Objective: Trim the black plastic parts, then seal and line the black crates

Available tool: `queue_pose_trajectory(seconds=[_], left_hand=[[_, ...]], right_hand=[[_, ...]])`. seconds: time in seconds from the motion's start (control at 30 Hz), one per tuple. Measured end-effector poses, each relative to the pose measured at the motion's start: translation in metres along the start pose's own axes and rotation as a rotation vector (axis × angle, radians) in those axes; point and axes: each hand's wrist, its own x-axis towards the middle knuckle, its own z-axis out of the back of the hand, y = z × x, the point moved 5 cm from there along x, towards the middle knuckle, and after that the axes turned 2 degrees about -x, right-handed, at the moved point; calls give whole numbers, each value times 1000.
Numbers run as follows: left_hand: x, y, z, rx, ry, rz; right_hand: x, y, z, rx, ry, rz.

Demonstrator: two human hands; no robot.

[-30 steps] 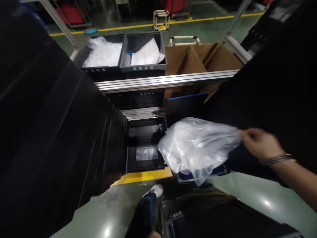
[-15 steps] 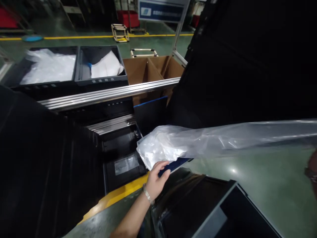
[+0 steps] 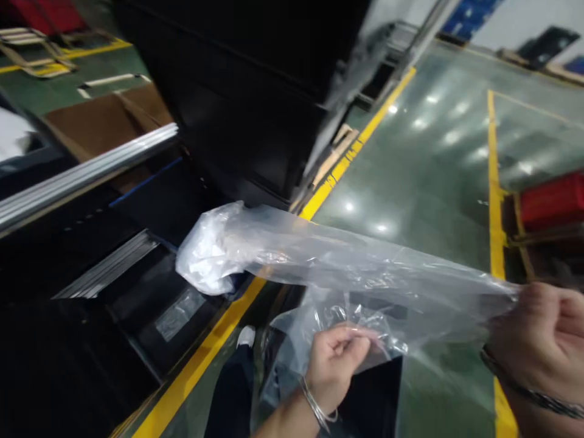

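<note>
A long clear plastic bag (image 3: 365, 261) stretches across the middle of the head view. Its far left end is crumpled and bulges around something white (image 3: 210, 255) that I cannot make out. My right hand (image 3: 542, 340), at the right edge, is closed on the bag's near end and pulls it taut. Lower in the middle, my left hand (image 3: 337, 359) pinches clear film between thumb and fingers. Whether that film belongs to the same bag is hard to tell. Below my left hand is a black bin (image 3: 374, 395), partly covered by the film.
On the left, a metal rail (image 3: 86, 173) runs in front of cardboard boxes (image 3: 100, 121). Under it lies a black tray (image 3: 141, 304) with a clear sleeve. A large black panel (image 3: 237, 91) rises behind. Yellow floor lines (image 3: 495, 182) and a red bin (image 3: 552, 201) are at right.
The view has swung right. My left hand has moved from beside the white bundle to the film nearer me and closed on it. My right hand has come into view holding the bag's end.
</note>
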Motion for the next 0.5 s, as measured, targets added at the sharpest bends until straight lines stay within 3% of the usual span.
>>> queue_pose_trajectory(seconds=[0.1, 0.23, 0.37, 0.5], left_hand=[[-12, 60, -8, -98, -198, 234], [-34, 109, 0, -2, -326, 416], [-60, 128, 14, 215, -355, 503], [-95, 135, 24, 419, -313, 646]], right_hand=[[-33, -90, 25, -93, 25, -317], [-124, -186, 46, -126, 276, -638], [-228, -228, 54, -97, 529, -867], [-288, -252, 54, -78, 720, -1018]])
